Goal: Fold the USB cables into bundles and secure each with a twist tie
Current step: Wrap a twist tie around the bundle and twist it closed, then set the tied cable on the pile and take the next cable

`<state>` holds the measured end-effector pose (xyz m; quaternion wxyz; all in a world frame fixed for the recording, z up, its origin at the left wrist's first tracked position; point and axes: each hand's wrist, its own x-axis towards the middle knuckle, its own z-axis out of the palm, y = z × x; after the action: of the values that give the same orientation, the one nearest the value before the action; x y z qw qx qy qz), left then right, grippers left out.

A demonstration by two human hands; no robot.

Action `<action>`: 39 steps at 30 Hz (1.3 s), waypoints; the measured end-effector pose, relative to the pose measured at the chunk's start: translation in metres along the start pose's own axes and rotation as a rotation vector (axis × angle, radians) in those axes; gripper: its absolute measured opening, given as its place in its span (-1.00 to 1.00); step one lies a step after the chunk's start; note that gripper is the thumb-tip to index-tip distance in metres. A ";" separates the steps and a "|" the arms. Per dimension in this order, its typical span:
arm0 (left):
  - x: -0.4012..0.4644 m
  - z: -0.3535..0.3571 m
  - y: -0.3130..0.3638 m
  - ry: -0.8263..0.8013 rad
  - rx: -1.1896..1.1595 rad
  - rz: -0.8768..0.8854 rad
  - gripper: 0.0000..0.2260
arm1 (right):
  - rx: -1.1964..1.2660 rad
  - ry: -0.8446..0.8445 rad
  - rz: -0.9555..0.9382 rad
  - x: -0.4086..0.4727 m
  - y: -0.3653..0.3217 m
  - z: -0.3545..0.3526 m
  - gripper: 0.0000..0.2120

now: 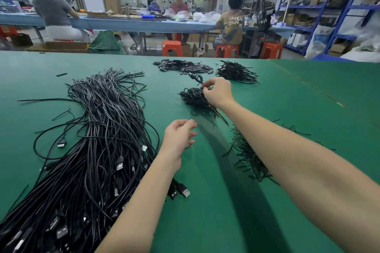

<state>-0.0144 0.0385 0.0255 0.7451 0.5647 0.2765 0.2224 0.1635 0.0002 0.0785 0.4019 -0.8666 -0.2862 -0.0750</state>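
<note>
On the green table (287, 92), the right hand (218, 92) is pinching a bundle in the tied pile (195, 98); left hand (178, 137) is hovering, fingers loose, w/ nothing held. Loose cables (98, 139) are lying left, twist ties (248, 156) under the right forearm.

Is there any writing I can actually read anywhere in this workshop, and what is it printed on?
"UNKN OWN", split over two lines, on the back of the brown T-shirt of a person seated at the far blue table.
Boxes and bags on the blue shelving at the right: any print is too small and blurred to read.
Nothing on the green table, the USB cables or the twist ties bears readable text.
</note>
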 end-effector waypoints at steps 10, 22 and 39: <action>-0.002 0.001 -0.001 -0.029 0.020 -0.037 -0.88 | -0.308 -0.220 -0.085 -0.002 0.006 0.020 -0.72; -0.005 0.002 0.017 -0.068 0.147 0.084 -0.67 | 0.535 -0.269 0.222 -0.118 0.002 0.015 -0.93; 0.013 -0.052 0.027 -0.025 0.800 0.310 -0.53 | -0.005 -0.857 -0.010 -0.156 -0.031 0.014 -0.76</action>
<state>-0.0396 0.0913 0.0391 0.4284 0.8468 0.2437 0.2000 0.0164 -0.0419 0.0335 0.2444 -0.8189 -0.4314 0.2891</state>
